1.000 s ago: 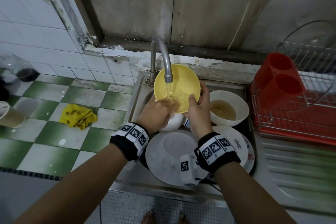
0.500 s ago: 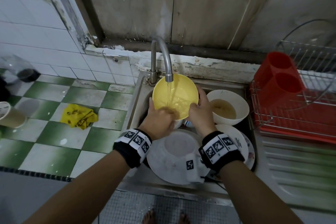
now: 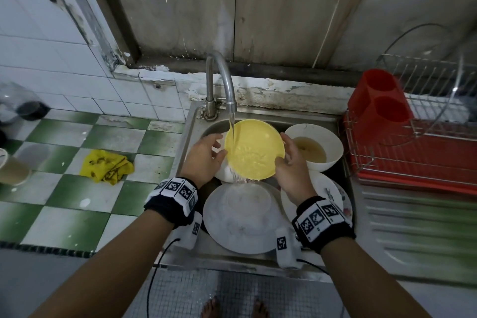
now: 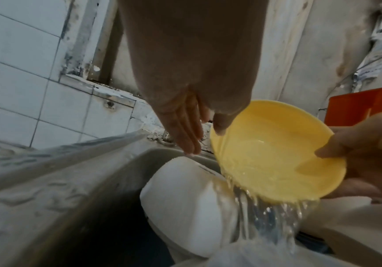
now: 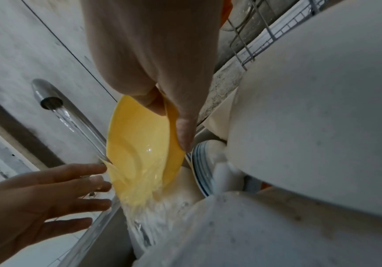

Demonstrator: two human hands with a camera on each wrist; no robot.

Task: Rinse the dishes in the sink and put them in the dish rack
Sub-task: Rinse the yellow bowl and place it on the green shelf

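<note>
Nearest the person, at about six o'clock in the sink (image 3: 260, 259), an upturned white plate (image 3: 240, 219) is catching the runoff, and a patterned plate (image 3: 335, 196) is lying at its four o'clock under the right wrist. Just beyond, the right hand (image 3: 290, 165) is gripping the yellow bowl (image 3: 254, 150) at its four o'clock rim, thumb inside and fingers curled behind, so this grip is closed on the bowl and carrying it alone. The left hand (image 3: 204, 155) is waiting at the bowl's nine o'clock with fingers straight and spread, holding nothing; whether its thumb is brushing the rim I cannot tell. The bowl is tilting toward the person, hanging above the other dishes, with water from the tap (image 3: 229, 90) at twelve o'clock striking its upper left inside and spilling off the low edge. To rinse well, the right hand should probably be turning the bowl so the stream is sweeping the whole inside and then the back, keeping the low lip over the basin while the free hand is wiping any film. A wet plastic rim may be slipping, so a firm pinch seems wise. A white bowl (image 3: 313, 147) of murky water is waiting at two o'clock, and the dish rack (image 3: 426, 162) with its red cutlery holder (image 3: 379, 100) is standing farther off at three o'clock on the counter (image 3: 413, 240).
</note>
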